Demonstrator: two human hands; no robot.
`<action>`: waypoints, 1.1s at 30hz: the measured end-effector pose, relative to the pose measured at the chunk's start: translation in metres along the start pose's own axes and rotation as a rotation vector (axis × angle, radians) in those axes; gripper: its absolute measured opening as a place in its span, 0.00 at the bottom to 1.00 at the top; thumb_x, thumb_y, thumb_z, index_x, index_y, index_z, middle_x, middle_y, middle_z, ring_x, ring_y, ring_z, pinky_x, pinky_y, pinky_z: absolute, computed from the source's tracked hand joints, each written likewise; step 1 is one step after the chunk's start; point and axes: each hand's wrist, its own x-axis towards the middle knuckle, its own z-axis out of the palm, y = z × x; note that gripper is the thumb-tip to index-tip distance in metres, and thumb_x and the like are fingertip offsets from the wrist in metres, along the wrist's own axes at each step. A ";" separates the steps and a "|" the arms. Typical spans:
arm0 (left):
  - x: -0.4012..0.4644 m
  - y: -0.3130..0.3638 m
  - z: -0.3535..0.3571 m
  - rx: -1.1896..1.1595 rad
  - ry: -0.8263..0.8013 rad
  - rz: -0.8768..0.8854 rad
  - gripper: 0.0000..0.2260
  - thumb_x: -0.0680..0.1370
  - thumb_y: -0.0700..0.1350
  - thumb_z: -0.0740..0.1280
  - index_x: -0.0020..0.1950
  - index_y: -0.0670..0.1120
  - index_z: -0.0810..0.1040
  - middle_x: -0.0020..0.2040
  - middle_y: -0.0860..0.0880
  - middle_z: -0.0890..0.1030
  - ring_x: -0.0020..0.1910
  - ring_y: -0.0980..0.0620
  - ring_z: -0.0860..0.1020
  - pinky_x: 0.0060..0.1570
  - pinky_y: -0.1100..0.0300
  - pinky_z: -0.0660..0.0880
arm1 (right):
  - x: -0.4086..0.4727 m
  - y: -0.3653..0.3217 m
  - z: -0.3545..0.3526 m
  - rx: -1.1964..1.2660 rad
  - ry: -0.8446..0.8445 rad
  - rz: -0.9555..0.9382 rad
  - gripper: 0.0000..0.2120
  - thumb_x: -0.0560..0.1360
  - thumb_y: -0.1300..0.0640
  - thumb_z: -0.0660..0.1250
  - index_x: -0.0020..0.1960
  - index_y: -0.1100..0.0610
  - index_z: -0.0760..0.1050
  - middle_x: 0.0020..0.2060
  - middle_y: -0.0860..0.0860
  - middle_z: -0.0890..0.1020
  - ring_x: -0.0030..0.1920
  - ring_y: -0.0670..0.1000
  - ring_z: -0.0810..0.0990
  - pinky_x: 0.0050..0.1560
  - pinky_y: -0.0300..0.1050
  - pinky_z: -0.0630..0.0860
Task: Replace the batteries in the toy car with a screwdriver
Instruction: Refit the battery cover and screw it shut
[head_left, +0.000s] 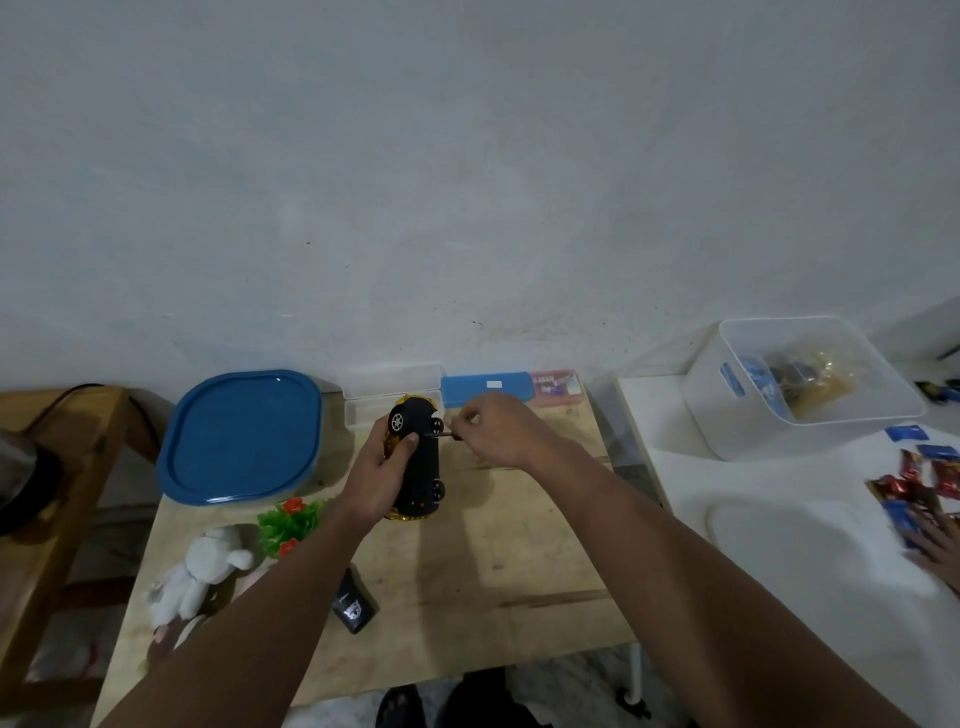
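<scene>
Head view: nearest on the wooden tabletop (519, 571), a small black pouch (355, 603) and a white plush toy (200, 566) at the left, green plastic plant (288, 524) just beyond. Mid-table, left hand (382, 478) grips the toy car (418, 462), flipped underside up, black chassis showing, wheels up. Right hand (493, 428) pinches a screwdriver (441, 435), its tip at the chassis near the far wheels. Behind: blue-lidded container (241, 431), clear box (384, 395), blue case (485, 389). Far right, white bin (800, 384) on a white table.
</scene>
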 end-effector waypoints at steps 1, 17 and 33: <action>0.001 -0.001 0.003 -0.009 0.010 -0.021 0.14 0.86 0.47 0.62 0.72 0.54 0.71 0.59 0.52 0.81 0.57 0.55 0.80 0.46 0.62 0.75 | 0.000 0.004 -0.001 0.013 0.002 0.006 0.17 0.82 0.46 0.63 0.54 0.58 0.83 0.48 0.52 0.84 0.48 0.52 0.82 0.48 0.45 0.75; 0.026 -0.051 0.043 0.340 -0.046 -0.183 0.27 0.81 0.57 0.66 0.78 0.57 0.60 0.67 0.46 0.78 0.63 0.41 0.78 0.66 0.44 0.74 | 0.024 0.093 0.022 0.097 0.068 0.174 0.16 0.80 0.48 0.64 0.47 0.59 0.84 0.44 0.55 0.85 0.44 0.54 0.82 0.47 0.49 0.78; 0.045 -0.093 0.103 1.039 -0.033 -0.270 0.33 0.79 0.64 0.66 0.78 0.55 0.56 0.68 0.41 0.68 0.66 0.37 0.70 0.51 0.43 0.76 | 0.037 0.133 0.059 0.108 0.119 0.237 0.15 0.80 0.47 0.63 0.50 0.56 0.83 0.46 0.52 0.85 0.46 0.54 0.81 0.45 0.49 0.78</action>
